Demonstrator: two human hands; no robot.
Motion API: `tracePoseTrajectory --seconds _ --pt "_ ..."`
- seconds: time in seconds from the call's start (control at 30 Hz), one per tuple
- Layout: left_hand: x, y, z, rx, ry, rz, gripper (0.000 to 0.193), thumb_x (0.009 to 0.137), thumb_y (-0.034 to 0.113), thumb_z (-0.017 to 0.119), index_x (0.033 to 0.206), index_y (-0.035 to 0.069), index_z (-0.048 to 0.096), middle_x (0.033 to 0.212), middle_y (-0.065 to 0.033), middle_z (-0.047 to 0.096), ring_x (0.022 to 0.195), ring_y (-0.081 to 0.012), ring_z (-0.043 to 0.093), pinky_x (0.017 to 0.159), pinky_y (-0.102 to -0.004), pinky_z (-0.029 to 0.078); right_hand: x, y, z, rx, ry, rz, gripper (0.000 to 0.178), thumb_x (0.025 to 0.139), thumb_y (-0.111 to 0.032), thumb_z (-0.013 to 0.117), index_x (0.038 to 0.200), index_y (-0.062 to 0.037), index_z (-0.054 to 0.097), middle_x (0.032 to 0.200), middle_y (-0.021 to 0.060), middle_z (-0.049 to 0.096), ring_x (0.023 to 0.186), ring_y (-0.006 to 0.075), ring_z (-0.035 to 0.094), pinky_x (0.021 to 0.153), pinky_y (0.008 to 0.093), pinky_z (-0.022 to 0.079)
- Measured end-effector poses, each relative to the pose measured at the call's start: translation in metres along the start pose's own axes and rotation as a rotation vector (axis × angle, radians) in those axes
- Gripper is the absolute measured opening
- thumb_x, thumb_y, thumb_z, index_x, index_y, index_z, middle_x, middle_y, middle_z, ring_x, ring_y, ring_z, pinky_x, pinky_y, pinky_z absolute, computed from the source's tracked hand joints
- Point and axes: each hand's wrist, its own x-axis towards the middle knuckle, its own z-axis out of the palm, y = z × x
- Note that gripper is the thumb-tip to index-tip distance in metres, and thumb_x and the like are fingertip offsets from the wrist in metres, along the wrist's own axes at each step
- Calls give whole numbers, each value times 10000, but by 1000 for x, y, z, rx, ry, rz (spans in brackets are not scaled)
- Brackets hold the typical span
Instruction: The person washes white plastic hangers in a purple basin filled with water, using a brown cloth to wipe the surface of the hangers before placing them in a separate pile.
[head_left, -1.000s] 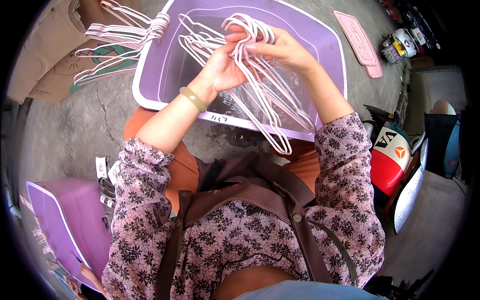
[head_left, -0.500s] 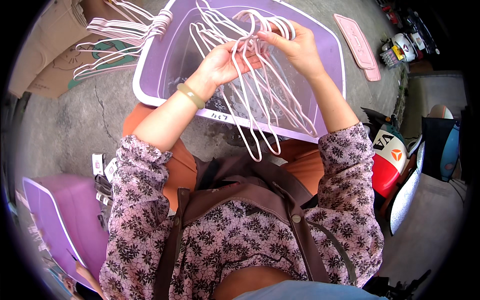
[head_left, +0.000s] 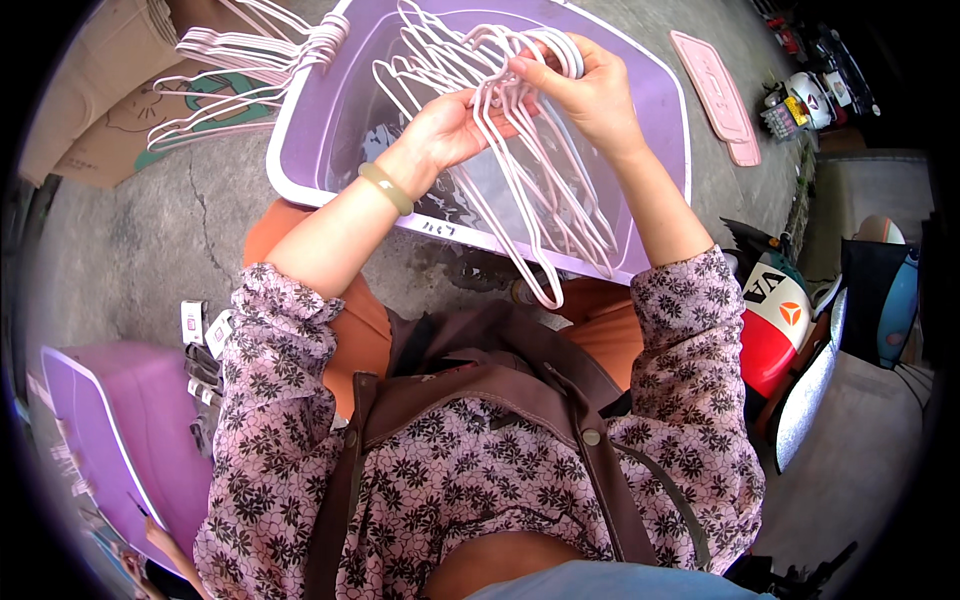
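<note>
A bunch of pale pink and white clothes hangers (head_left: 495, 72) is held over a large purple tub (head_left: 304, 120) with water in it. My right hand (head_left: 590, 92) pinches the hooks between thumb and fingers, several hooks gathered under its fingers. Palm up, my left hand (head_left: 455, 130) cradles the hangers around their necks, its fingers passing beneath them and partly hidden. Some hanger frames spread to the far left over the tub; others hang toward me, one reaching past the near rim.
More pink hangers (head_left: 318, 45) hook over the tub's left rim, near cardboard boxes (head_left: 95, 85). A pink lid (head_left: 715, 95) lies on the concrete at right. Another purple tub (head_left: 150, 420) stands lower left, where another person's hand (head_left: 160, 535) shows. A red-and-white object (head_left: 772, 340) is beside my right arm.
The hangers have shifted within my hands; two near frames that hung apart now lie closer together, and their lower ends sit farther right. Both hands stay almost in place.
</note>
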Motion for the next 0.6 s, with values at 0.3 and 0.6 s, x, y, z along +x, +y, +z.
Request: tracePoseTrajectory --seconds 0.3,0.6 --pt "1 -5 3 -52 108 -21 334 937 113 268 1063 -137 451 1115 -306 492 1069 -413 504 943 -507 426 1 -2 -2 -331 160 -180 181 690 -114 712 749 -5 581 638 22 599 554 48 537 501 193 446" --pt "-2 -9 0 -13 -16 -6 412 935 118 309 1254 -144 294 1276 -307 363 1218 -386 368 1033 -457 337 12 -10 -29 -17 211 -61 165 743 -107 669 838 -4 580 728 32 601 638 83 545 590 238 453"
